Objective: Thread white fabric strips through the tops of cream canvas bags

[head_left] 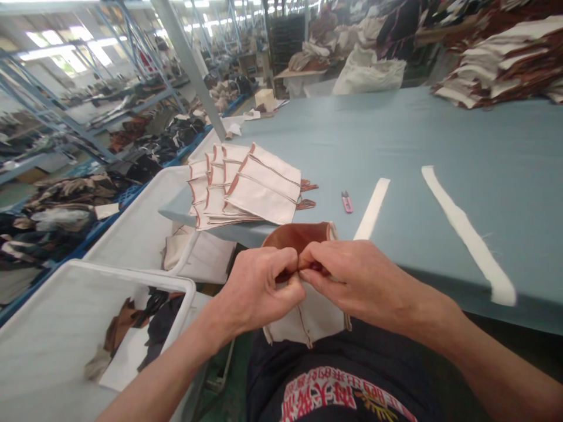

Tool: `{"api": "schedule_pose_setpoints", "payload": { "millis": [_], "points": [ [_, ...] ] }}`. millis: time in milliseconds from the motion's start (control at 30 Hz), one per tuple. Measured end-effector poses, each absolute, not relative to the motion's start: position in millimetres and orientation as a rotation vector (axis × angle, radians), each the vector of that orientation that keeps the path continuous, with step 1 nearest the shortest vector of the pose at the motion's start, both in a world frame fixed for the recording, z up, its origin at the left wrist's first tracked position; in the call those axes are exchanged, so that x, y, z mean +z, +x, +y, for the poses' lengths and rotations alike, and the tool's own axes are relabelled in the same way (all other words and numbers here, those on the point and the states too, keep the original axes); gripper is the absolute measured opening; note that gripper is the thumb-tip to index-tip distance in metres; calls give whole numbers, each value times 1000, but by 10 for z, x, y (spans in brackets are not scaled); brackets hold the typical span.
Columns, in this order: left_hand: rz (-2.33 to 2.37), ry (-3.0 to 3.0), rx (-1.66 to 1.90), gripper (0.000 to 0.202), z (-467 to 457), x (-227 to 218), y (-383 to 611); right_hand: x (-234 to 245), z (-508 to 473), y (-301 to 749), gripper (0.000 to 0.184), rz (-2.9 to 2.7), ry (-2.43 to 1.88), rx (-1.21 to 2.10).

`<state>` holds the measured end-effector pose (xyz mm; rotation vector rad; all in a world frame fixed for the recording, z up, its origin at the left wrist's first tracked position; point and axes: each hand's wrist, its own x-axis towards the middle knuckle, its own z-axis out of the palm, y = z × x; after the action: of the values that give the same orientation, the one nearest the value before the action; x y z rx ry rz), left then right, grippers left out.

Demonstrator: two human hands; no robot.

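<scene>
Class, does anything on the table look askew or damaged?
Yes, mildly: the right-hand cream strip lies bent instead of straight, and its right edge looks frayed. The stack of cream pieces is also staggered, though that may be deliberate.

I see pouch (285, 325) nearest me, before table (396, 135); pouch stack (272, 183) behind it, leftward, on table. Right of stack: snips (347, 203), first strip (372, 208), then second strip (474, 243). Cloth pile (505, 64) behind strips. Bin (48, 319) left of table, scraps (122, 325) inside.
</scene>
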<state>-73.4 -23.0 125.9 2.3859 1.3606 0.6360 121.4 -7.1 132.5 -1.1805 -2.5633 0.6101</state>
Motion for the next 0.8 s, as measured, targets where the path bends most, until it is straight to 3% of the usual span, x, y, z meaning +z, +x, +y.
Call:
{"api": "schedule_pose_setpoints", "payload": {
  "millis": [167, 367, 800],
  "points": [
    [1168, 2421, 820, 20, -259, 1200, -707, 1171, -108, 1276, 6, -2335, -1024, 806],
    [925, 2350, 919, 22, -262, 1313, -709, 1175, -114, 1256, 20, -2139, -731, 1013],
    [1021, 2135, 651, 12, -226, 1489, -761, 1142, -52, 1414, 12, -2013, -791, 1332]
  ]
}}
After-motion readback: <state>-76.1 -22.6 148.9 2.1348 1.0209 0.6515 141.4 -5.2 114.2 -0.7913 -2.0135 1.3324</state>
